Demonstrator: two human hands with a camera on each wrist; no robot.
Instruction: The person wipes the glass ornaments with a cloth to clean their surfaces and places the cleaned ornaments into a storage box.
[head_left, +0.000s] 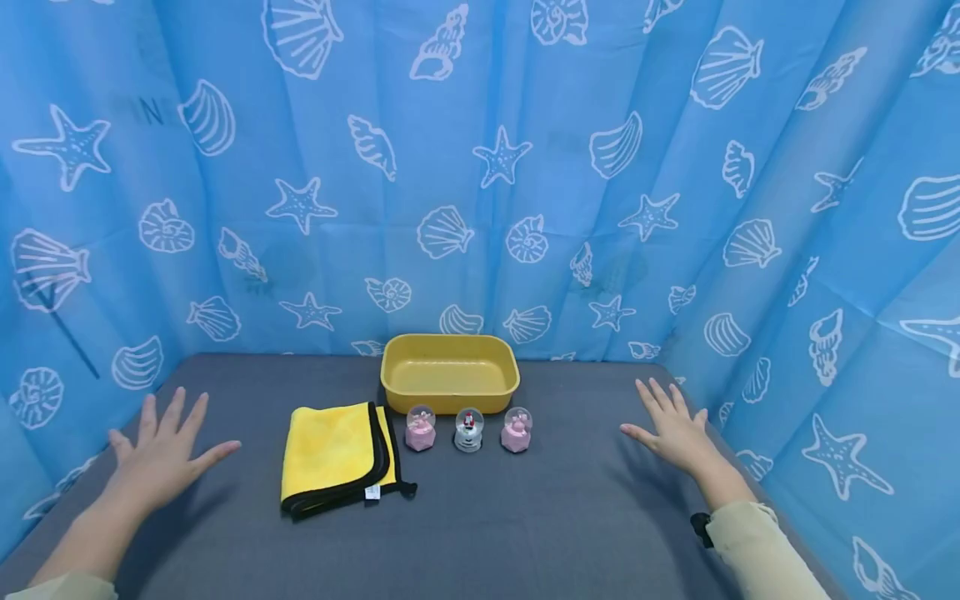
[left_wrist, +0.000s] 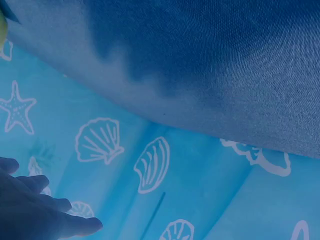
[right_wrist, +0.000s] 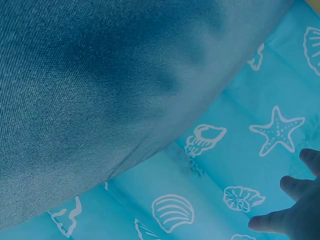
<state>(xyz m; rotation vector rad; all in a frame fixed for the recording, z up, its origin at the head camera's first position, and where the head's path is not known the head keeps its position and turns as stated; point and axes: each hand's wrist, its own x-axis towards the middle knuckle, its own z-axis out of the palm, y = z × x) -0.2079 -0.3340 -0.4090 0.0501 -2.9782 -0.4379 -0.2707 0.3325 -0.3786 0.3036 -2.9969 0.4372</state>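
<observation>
My left hand (head_left: 156,458) hovers over the left side of the table, fingers straight and spread, holding nothing. On the right side, my right hand (head_left: 675,429) is likewise spread and holds nothing. Nearest the left hand lies a folded yellow cloth (head_left: 333,450) with black edging and a small white tag. A yellow rectangular basin (head_left: 450,402) stands at the back middle. In front of it is a row of small snow globes: a pink-based one (head_left: 420,437), a white one (head_left: 468,437) with a red figure inside, and another pink-based one (head_left: 517,438).
The table (head_left: 525,533) has a grey cloth surface. A blue curtain (head_left: 465,167) with white shells and starfish hangs behind it and along both sides, close to the table's edges. A dark band (head_left: 702,529) is on the right wrist.
</observation>
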